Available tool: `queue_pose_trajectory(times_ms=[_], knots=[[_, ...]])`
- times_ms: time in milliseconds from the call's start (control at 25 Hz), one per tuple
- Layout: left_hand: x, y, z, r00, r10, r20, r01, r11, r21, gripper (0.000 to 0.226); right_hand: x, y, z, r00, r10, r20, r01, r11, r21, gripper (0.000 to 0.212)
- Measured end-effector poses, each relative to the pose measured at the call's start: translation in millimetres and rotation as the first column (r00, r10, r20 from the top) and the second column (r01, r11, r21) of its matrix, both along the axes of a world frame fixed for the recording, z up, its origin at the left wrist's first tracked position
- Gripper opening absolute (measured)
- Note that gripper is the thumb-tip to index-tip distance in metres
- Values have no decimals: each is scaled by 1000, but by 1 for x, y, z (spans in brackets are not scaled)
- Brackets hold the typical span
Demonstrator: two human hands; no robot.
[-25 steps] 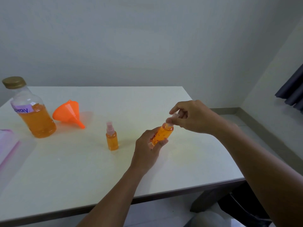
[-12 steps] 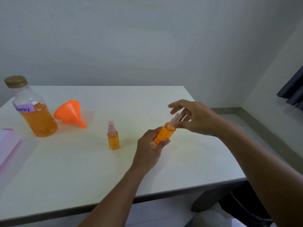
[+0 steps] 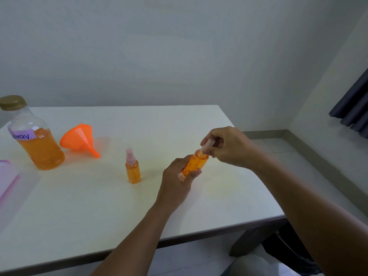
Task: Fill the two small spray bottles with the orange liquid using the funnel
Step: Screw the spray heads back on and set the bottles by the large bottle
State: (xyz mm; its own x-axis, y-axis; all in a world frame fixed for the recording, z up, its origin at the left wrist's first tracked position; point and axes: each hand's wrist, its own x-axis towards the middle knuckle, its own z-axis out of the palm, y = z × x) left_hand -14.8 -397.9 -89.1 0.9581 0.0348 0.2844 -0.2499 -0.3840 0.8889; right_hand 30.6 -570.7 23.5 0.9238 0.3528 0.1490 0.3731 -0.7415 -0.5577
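A white table (image 3: 79, 206) is seen across the lower half of the frame, with its near edge running along the bottom. At the left of the frame a large bottle (image 3: 37, 144) is stood on it, closed with a gold cap and partly filled with orange liquid. Just right of it an orange funnel (image 3: 78, 139) is laid on its side. Near the middle a small spray bottle (image 3: 133, 170) is stood upright, apart from the funnel. At the left edge a translucent pink-edged container (image 3: 8, 182) is partly seen.

Bare near tabletop (image 3: 79, 206); standing spray bottle (image 3: 133, 172), funnel (image 3: 78, 138), large bottle (image 3: 39, 148) leftward.
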Motion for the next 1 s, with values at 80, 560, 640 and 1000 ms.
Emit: queue_pose_trajectory(times_ms=[80, 560, 640, 1000], knots=[[0, -1, 0, 999, -21, -27, 21, 1000, -20, 38, -2, -2, -2, 998, 40, -55, -33, 992, 124, 22], [-1, -3, -4, 1000, 1, 25, -3, 997, 72, 47, -12, 15, -26, 997, -74, -3, 68, 908, 412, 34], [-3, -4, -3, 999, 31, 43, -34, 996, 77, 49, -13, 15, -26, 995, -86, -43, 96, 862, 498, 33], [-14, -2, 6, 989, -141, -52, 144, 989, 46, 49, -23, 5, -24, 977, -52, -208, 176, 751, 637, 40]])
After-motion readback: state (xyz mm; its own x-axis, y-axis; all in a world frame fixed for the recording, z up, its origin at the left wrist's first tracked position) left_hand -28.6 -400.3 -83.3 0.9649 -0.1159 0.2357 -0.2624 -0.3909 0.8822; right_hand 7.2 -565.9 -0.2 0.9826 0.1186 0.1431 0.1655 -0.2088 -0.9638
